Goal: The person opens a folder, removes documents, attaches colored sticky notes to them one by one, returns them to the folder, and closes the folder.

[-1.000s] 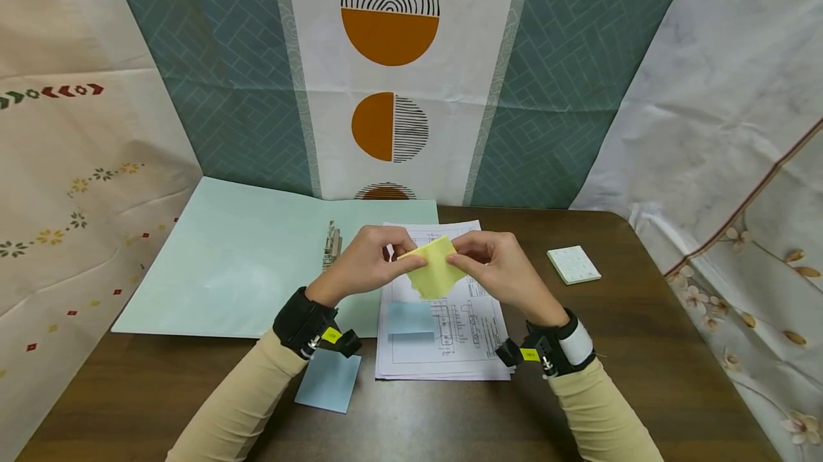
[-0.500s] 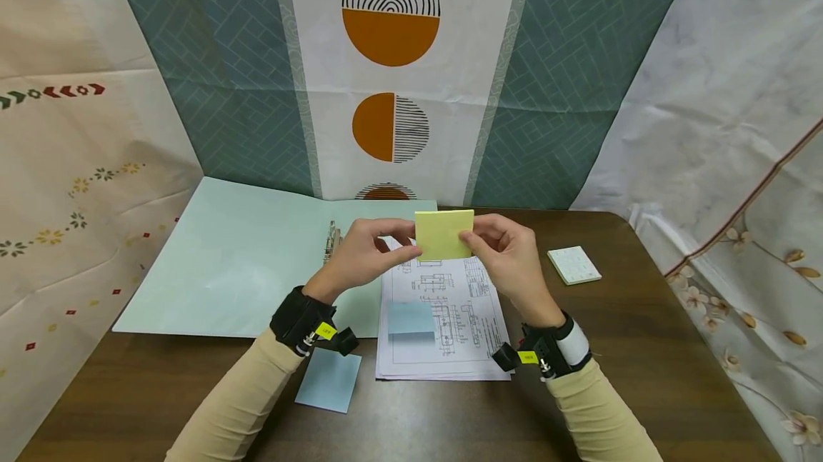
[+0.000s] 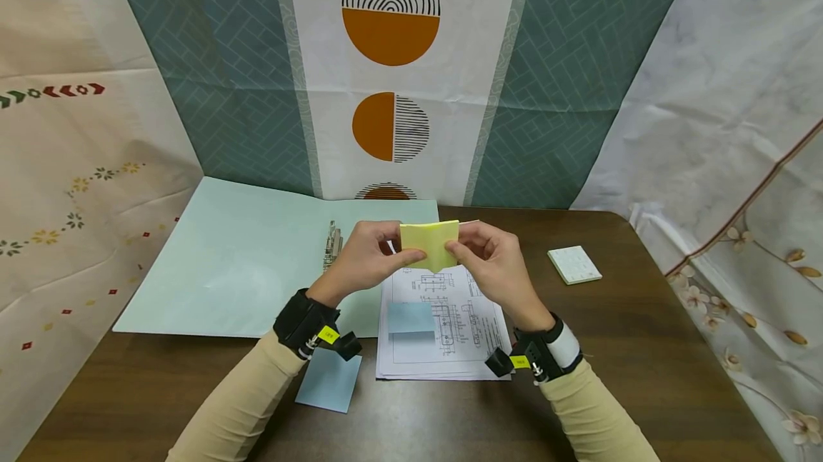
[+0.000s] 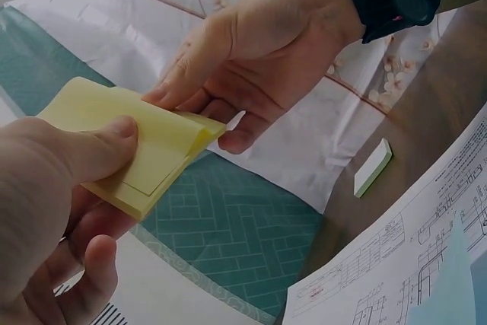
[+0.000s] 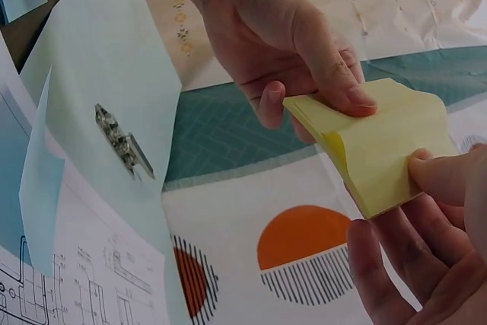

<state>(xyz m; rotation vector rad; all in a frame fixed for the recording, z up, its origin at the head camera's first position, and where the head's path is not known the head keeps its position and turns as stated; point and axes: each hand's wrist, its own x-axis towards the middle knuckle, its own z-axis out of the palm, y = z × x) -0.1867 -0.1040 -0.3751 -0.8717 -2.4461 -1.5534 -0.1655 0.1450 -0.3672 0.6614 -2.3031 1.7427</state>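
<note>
A yellow sticky note pad [image 3: 429, 235] is held up over the papers, between both hands. My left hand [image 3: 369, 256] pinches its left side, thumb on the near face and fingers behind. On the right side my right hand [image 3: 494, 262] pinches it the same way. The top sheet of the pad [image 4: 144, 135] bows up from those below near the right thumb, as the left wrist view shows. Beneath lies a stack of printed drawings [image 3: 476, 340], with a blue sticky note [image 3: 411, 318] stuck on its left part.
An open pale green folder [image 3: 238, 262] with a metal clip [image 3: 332, 244] lies left of the papers. A blue square of paper [image 3: 328, 380] sits near the left forearm. To the right is a small white-topped pad [image 3: 574, 265] on the brown table [image 3: 643, 348].
The yellow pad rose from a low, tilted pose to a flat, upright one, then came slightly down and left. Its top sheet now bends. Both hands kept their pinch on it.
</note>
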